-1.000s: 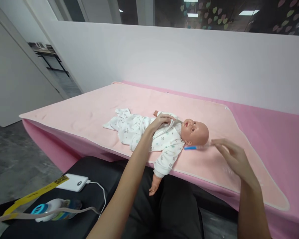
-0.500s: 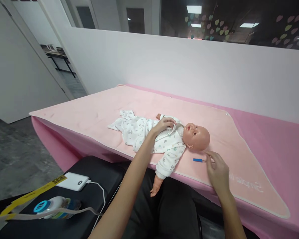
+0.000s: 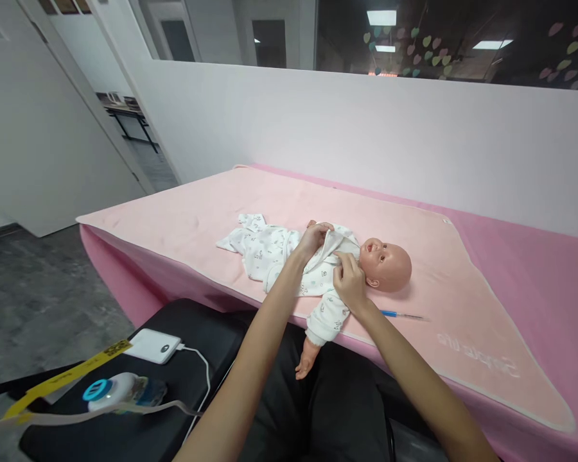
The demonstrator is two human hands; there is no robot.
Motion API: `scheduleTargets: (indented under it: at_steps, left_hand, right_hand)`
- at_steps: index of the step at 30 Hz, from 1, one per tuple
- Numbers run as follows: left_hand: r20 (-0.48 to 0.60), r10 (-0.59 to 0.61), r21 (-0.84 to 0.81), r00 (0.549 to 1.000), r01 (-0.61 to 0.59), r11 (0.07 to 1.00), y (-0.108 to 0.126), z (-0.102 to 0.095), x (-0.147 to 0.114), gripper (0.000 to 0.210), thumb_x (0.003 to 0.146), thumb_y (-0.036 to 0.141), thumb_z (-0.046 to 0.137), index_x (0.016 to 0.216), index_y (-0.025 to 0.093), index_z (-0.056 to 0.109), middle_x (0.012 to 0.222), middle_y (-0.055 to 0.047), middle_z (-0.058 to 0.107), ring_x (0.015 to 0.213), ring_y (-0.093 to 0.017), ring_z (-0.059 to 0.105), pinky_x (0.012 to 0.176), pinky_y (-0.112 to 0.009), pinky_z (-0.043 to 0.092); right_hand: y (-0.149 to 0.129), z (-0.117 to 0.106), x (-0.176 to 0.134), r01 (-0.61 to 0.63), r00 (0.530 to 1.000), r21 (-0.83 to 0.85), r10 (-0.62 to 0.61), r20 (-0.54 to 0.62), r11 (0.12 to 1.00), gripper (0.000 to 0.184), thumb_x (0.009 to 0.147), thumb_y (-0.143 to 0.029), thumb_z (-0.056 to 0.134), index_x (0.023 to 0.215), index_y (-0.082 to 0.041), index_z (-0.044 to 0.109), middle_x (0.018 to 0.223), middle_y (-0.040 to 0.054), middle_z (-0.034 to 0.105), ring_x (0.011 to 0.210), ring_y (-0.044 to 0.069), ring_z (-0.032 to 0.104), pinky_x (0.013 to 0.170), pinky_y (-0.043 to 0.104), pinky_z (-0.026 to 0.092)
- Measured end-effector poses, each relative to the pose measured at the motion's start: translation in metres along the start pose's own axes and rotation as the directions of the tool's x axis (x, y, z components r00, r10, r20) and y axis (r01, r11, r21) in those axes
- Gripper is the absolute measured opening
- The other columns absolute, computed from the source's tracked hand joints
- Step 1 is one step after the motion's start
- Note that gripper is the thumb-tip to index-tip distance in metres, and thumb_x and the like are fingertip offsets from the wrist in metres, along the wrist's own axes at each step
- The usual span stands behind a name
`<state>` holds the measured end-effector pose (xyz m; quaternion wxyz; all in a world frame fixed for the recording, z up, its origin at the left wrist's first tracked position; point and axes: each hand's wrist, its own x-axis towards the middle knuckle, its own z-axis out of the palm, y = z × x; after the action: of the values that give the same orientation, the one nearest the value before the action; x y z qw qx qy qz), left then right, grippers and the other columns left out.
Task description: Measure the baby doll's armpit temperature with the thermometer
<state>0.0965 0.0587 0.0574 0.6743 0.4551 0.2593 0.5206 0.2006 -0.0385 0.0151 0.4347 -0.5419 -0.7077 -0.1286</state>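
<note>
A bald baby doll lies on its back, head to the right, in a white printed shirt and matching trousers. My left hand grips the front edge of the shirt and holds that flap raised over the chest. Close to the collar, my right hand has its fingers pinched at the shirt's opening; the fingertips are partly hidden by cloth. Behind my right wrist, a thin tool with a blue handle and a slender shaft rests on the pink mat.
The pink mat covers a table against a white wall. One doll arm hangs over the table's front edge. A black chair at left carries a white power bank with cable and a blue-capped bottle.
My right hand has moved left from beside the blue-handled tool to the doll's chest. The shirt front is raised further by my left hand. The view has shifted slightly.
</note>
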Motion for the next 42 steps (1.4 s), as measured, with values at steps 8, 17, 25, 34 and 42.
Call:
scheduleTargets:
  at_steps: [8,17,25,34,42]
  left_hand:
    - [0.352,-0.012,0.368,0.936,-0.127,0.921,0.000,0.000,-0.014,0.021,0.063,0.023,0.068,0.081,0.012,0.065,0.069,0.000,0.059,0.067,-0.009,0.053,0.064,-0.021,0.040]
    - [0.482,-0.045,0.402,0.875,-0.175,0.899,-0.002,-0.006,-0.008,0.015,0.068,0.022,0.066,0.077,0.010,0.068,0.072,-0.004,0.064,0.069,-0.011,0.057,0.065,-0.021,0.042]
    - [0.490,-0.057,0.399,0.870,-0.165,0.902,0.004,-0.004,-0.013,0.015,0.065,0.023,0.068,0.073,0.009,0.067,0.070,-0.004,0.063,0.067,-0.012,0.057,0.065,-0.022,0.042]
    - [0.484,-0.047,0.401,0.874,-0.174,0.899,0.006,-0.004,-0.015,0.020,0.066,0.027,0.071,0.073,0.009,0.068,0.068,-0.004,0.063,0.066,-0.011,0.056,0.065,-0.022,0.043]
    - [0.519,-0.047,0.486,0.853,-0.250,0.838,0.000,-0.012,-0.009,0.033,0.059,0.027,0.078,0.086,0.009,0.071,0.077,-0.008,0.067,0.072,-0.012,0.057,0.067,-0.022,0.043]
  right_hand:
    - [0.006,0.010,-0.004,0.071,0.931,0.193,0.005,-0.365,0.979,0.021,0.087,-0.011,0.039,0.097,-0.018,0.056,0.088,0.0052,0.065,0.082,0.013,0.062,0.070,0.025,0.051]
    - [0.001,0.009,0.001,-0.123,0.912,0.302,0.228,-0.341,0.945,0.014,0.085,-0.016,0.044,0.093,-0.016,0.056,0.081,0.0046,0.060,0.067,0.011,0.055,0.061,0.023,0.049]
    - [-0.001,0.008,0.002,-0.141,0.919,0.343,0.251,-0.305,0.929,0.014,0.086,-0.017,0.044,0.092,-0.016,0.056,0.081,0.0044,0.058,0.068,0.011,0.054,0.060,0.023,0.048]
    - [0.000,0.009,0.002,-0.127,0.920,0.343,0.239,-0.309,0.931,0.014,0.086,-0.018,0.044,0.091,-0.017,0.057,0.081,0.0046,0.058,0.071,0.012,0.055,0.061,0.025,0.048]
    - [0.001,0.009,0.000,-0.127,0.919,0.335,0.237,-0.314,0.934,0.016,0.087,-0.019,0.042,0.091,-0.017,0.057,0.084,0.0054,0.060,0.075,0.013,0.057,0.065,0.027,0.050]
